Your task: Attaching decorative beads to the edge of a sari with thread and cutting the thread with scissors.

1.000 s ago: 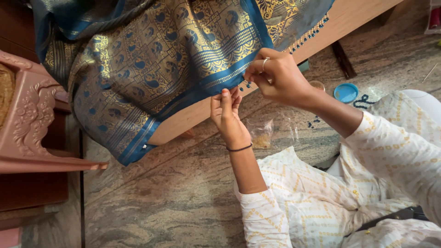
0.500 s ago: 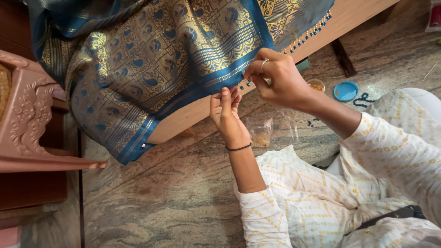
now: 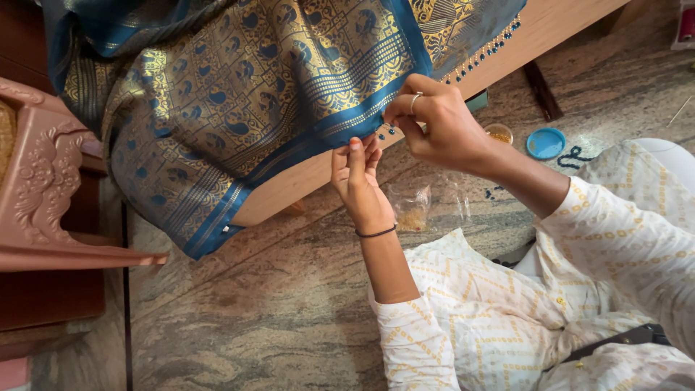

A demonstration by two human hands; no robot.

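A blue and gold patterned sari (image 3: 275,94) hangs over a wooden board (image 3: 521,36). My left hand (image 3: 358,181), with a black band on the wrist, pinches the sari's blue border from below. My right hand (image 3: 434,123), wearing a ring, pinches the same edge just to the right, fingers closed on the cloth. A row of small dark beads (image 3: 485,54) hangs along the border beyond my right hand. Whether a needle or thread is in the fingers cannot be made out.
A carved pinkish plastic chair (image 3: 51,195) stands at the left. On the stone floor lie a clear bag of gold beads (image 3: 411,210), a small cup of beads (image 3: 499,133), a blue lid (image 3: 546,143) and a dark bead string (image 3: 572,156). My white patterned clothing fills the lower right.
Both hands stay on the sari's border with only slight finger movement; the view has shifted a little.
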